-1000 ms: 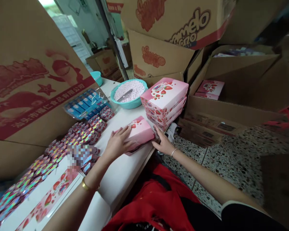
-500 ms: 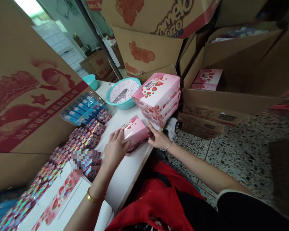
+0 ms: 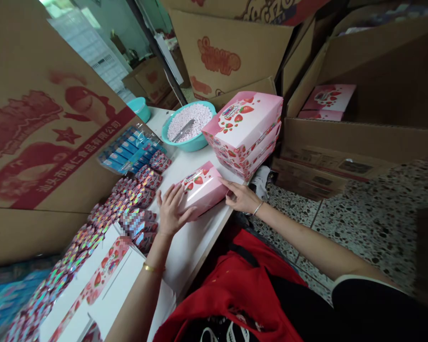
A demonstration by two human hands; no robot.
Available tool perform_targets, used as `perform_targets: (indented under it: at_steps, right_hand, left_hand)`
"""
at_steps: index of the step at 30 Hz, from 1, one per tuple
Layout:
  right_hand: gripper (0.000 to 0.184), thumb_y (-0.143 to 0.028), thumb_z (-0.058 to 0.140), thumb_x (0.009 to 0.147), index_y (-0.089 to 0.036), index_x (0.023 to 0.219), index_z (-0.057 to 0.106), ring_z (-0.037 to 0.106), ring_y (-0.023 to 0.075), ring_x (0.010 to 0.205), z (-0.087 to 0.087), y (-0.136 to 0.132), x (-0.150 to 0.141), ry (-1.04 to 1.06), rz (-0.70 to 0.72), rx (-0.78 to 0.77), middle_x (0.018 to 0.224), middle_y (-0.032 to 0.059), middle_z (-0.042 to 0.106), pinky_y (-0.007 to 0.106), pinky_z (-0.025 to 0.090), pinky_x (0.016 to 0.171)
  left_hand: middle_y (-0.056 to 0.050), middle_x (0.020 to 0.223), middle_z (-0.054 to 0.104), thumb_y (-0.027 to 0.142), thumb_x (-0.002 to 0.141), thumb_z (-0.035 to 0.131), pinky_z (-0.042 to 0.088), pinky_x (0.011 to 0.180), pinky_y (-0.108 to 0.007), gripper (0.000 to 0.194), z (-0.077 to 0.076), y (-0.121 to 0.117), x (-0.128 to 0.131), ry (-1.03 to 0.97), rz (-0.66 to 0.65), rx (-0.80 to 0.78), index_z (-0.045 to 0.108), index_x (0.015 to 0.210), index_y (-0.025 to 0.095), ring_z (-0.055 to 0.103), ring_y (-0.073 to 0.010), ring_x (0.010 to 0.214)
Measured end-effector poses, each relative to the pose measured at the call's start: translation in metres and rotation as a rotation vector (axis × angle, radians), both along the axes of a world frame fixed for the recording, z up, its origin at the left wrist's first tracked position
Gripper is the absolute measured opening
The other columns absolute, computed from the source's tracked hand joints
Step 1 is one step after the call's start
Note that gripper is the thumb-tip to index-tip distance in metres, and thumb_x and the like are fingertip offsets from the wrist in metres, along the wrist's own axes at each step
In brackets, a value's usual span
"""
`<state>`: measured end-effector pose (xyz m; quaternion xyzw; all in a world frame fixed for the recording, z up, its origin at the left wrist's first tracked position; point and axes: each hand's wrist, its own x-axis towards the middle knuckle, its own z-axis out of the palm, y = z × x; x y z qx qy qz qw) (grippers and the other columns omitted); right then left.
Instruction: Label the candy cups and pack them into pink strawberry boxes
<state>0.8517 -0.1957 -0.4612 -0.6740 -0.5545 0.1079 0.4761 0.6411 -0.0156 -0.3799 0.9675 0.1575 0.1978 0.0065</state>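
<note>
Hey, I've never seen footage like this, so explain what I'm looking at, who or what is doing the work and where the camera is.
There's no machine here: these are a person's bare hands, seen from one camera worn on the head, looking forward and down. Every picture comes from it.

On the white table sits a pink strawberry box. The left hand lies spread against it, and the right hand has its fingers at the opposite end; how firmly they grip is hard to tell.

Around it are a stack of similar boxes, a turquoise bowl of pale pellets and rows of shiny packs.
</note>
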Motion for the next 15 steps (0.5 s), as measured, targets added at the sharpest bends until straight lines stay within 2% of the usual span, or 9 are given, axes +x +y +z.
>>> perform_targets:
  at_steps: [3, 5, 8, 15]
  right_hand:
    - [0.073, -0.020, 0.054, 0.084, -0.023, 0.154, 0.032, 0.066, 0.0234, 0.112, 0.002, -0.001, 0.000, 0.009, 0.012, 0.008, 0.133, 0.0074, 0.063, 0.037, 0.053, 0.101]
    - [0.074, -0.030, 0.060, 0.086, -0.022, 0.154, 0.031, 0.062, 0.0254, 0.120, 0.003, -0.001, 0.000, 0.011, 0.013, 0.017, 0.139, 0.0085, 0.059, 0.040, 0.050, 0.105]
    - [0.076, -0.043, 0.066, 0.087, -0.025, 0.153, 0.033, 0.057, 0.0280, 0.128, 0.002, 0.001, -0.001, 0.023, -0.012, 0.000, 0.146, 0.0084, 0.053, 0.045, 0.047, 0.110]
    - [0.070, -0.042, 0.064, 0.090, -0.027, 0.151, 0.035, 0.059, 0.0298, 0.126, -0.007, 0.006, -0.004, 0.013, -0.061, -0.074, 0.143, 0.0089, 0.056, 0.048, 0.049, 0.107]
  left_hand:
    - [-0.012, 0.126, 0.066, 0.053, 0.084, 0.061, 0.044, 0.105, -0.048, 0.053, -0.001, 0.010, 0.008, -0.065, -0.108, -0.107, 0.060, 0.128, 0.023, 0.061, -0.0286, 0.119]
    - [-0.012, 0.121, 0.068, 0.051, 0.083, 0.063, 0.051, 0.097, -0.043, 0.049, 0.001, 0.012, 0.012, -0.071, -0.132, -0.140, 0.063, 0.123, 0.022, 0.065, -0.0265, 0.111]
    - [-0.012, 0.120, 0.069, 0.051, 0.083, 0.063, 0.052, 0.096, -0.043, 0.049, 0.001, 0.012, 0.014, -0.044, -0.134, -0.127, 0.064, 0.122, 0.021, 0.066, -0.0266, 0.109]
    - [-0.011, 0.118, 0.071, 0.053, 0.084, 0.062, 0.054, 0.100, -0.045, 0.047, -0.008, 0.009, 0.011, -0.003, -0.125, -0.044, 0.067, 0.119, 0.021, 0.066, -0.0287, 0.114]
